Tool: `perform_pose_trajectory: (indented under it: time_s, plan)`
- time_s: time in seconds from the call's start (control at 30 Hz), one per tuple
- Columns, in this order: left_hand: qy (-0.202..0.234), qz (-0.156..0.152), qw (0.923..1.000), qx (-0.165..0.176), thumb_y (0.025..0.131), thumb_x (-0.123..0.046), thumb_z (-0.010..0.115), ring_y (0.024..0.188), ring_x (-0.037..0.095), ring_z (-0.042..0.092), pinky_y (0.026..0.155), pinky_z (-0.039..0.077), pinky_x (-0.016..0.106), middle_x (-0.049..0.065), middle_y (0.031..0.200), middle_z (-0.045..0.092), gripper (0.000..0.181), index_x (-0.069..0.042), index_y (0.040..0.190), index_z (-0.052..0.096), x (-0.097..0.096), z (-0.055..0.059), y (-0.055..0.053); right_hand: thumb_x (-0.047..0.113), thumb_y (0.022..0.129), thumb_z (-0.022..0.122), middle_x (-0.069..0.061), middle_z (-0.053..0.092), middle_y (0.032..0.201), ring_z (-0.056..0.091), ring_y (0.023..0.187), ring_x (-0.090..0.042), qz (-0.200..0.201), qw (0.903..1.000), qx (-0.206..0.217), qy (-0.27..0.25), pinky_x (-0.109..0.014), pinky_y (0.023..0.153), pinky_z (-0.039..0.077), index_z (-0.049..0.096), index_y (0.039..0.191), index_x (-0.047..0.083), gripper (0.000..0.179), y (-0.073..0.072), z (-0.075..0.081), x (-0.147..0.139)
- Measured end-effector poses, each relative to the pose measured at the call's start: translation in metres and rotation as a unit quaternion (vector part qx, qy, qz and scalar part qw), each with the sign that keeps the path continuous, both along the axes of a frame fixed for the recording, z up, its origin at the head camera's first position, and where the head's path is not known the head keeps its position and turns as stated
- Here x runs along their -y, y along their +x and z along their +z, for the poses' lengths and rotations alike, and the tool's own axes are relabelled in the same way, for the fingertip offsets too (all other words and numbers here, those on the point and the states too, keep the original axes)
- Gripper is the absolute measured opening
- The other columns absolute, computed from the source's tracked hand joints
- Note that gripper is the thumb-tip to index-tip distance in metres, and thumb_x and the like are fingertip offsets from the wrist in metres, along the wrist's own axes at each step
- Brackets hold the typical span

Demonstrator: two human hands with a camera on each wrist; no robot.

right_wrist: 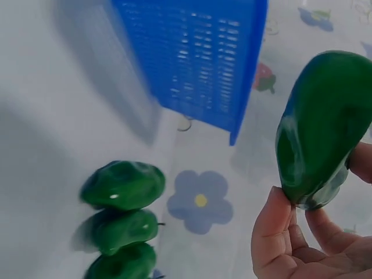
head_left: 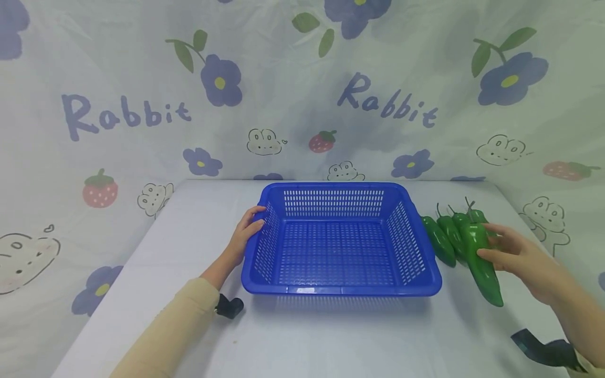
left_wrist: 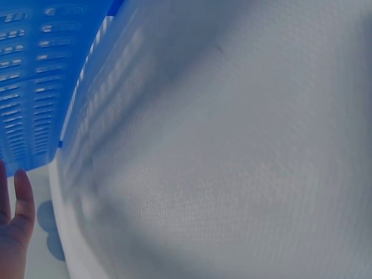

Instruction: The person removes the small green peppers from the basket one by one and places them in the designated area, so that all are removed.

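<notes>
A green pepper [head_left: 482,268] hangs with its tip down and toward the front, pinched between the thumb and fingers of my right hand [head_left: 524,257]. The right wrist view has the same pepper [right_wrist: 325,122] large, in front of the fingertips. My left hand [head_left: 243,236] grips the left rim of a blue plastic basket [head_left: 340,290], its fingers reaching over the edge. In the left wrist view, part of the left hand [left_wrist: 17,221] shows beside the slotted basket wall [left_wrist: 35,75]. The basket's slatted floor is bare.
Several more green peppers [head_left: 439,241] lie on the white tabletop [head_left: 331,336], right of the basket and partly behind the held one. A patterned cloth [head_left: 283,94] hangs along the back. A black device [head_left: 548,349] sits at the right wrist, another [head_left: 230,306] at the left.
</notes>
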State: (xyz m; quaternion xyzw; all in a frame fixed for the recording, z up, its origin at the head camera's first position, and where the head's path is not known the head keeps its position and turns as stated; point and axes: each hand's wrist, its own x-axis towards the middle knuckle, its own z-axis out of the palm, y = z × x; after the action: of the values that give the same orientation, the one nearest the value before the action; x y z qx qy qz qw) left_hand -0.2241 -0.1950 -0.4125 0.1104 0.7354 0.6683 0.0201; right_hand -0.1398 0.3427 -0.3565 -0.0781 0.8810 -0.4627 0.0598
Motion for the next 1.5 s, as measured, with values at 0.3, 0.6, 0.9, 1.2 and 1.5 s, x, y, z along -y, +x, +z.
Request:
perform_pose_trajectory:
  time_s: [0.3, 0.6, 0.9, 1.2, 1.5]
  plan:
    - [-0.002, 0.000, 1.0000, 0.002, 0.093, -0.013, 0.036, 0.121, 0.032, 0.036, 0.087, 0.039, 0.028, 0.020, 0.143, 0.027, 0.043, -0.003, 0.134, 0.029, 0.001, 0.000, -0.001, 0.019, 0.091, 0.055, -0.006, 0.050, 0.112, 0.055, 0.085, 0.003, -0.020, 0.9983, 0.043, 0.032, -0.026, 0.068, 0.047, 0.023, 0.139, -0.001, 0.061, 0.006, -0.022, -0.006]
    - [0.009, -0.002, 1.0000, -0.002, 0.093, -0.012, 0.037, 0.116, 0.029, 0.038, 0.085, 0.040, 0.026, 0.019, 0.141, 0.029, 0.040, -0.003, 0.132, 0.030, 0.001, -0.001, -0.001, 0.022, 0.090, 0.056, -0.037, 0.036, 0.125, 0.054, 0.091, -0.003, -0.019, 0.9937, 0.092, 0.061, -0.028, 0.068, 0.048, 0.018, 0.137, -0.010, 0.068, 0.011, -0.038, -0.004]
    - [0.013, -0.008, 0.9999, 0.000, 0.093, -0.012, 0.036, 0.116, 0.027, 0.036, 0.086, 0.039, 0.023, 0.020, 0.142, 0.027, 0.042, -0.001, 0.132, 0.027, 0.000, -0.001, -0.002, 0.028, 0.089, 0.057, -0.041, 0.035, 0.125, 0.051, 0.105, -0.041, -0.019, 0.9871, 0.128, 0.094, -0.036, 0.073, 0.049, 0.019, 0.137, -0.012, 0.073, 0.011, -0.053, -0.004]
    - [0.012, -0.010, 0.9999, 0.002, 0.093, -0.012, 0.036, 0.120, 0.030, 0.034, 0.088, 0.037, 0.026, 0.019, 0.143, 0.025, 0.042, -0.001, 0.132, 0.028, 0.000, -0.002, -0.003, 0.030, 0.087, 0.060, -0.041, 0.036, 0.126, 0.053, 0.103, -0.039, -0.021, 0.9834, 0.146, 0.105, -0.037, 0.074, 0.050, 0.022, 0.136, -0.012, 0.075, 0.007, -0.064, -0.009]
    - [0.015, -0.011, 0.9998, 0.001, 0.092, -0.011, 0.037, 0.118, 0.027, 0.035, 0.086, 0.038, 0.022, 0.020, 0.142, 0.026, 0.042, 0.000, 0.132, 0.028, -0.002, -0.003, -0.004, 0.031, 0.089, 0.057, -0.041, 0.035, 0.126, 0.055, 0.098, -0.032, -0.027, 0.9785, 0.173, 0.108, -0.037, 0.075, 0.049, 0.020, 0.136, -0.012, 0.074, 0.004, -0.066, -0.010]
